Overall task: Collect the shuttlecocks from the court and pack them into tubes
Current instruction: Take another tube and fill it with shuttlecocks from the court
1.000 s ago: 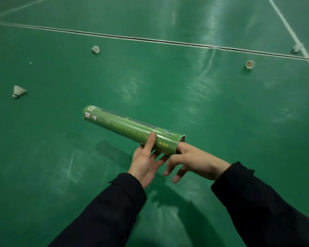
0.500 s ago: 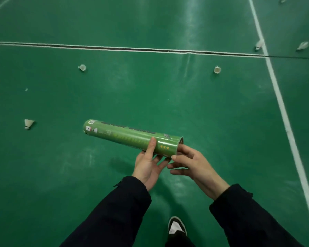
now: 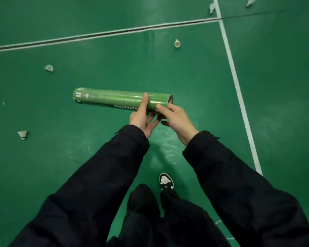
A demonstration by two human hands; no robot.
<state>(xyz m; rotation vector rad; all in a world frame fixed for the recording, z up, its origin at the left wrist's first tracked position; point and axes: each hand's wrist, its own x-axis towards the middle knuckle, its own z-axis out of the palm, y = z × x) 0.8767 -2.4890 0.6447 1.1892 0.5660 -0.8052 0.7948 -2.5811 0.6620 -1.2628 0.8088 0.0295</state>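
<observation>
Head view: both hands round green tube.

Green tube in both hands, shuttlecocks scattered on court.

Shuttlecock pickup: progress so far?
Done: nothing visibly packed; the tube's contents can't be seen. In hand: the left hand and right hand both grip the green shuttlecock tube near its open right end, held level above the court. Left: at least five shuttlecocks remain on the floor, at and. So it looks early.
</observation>
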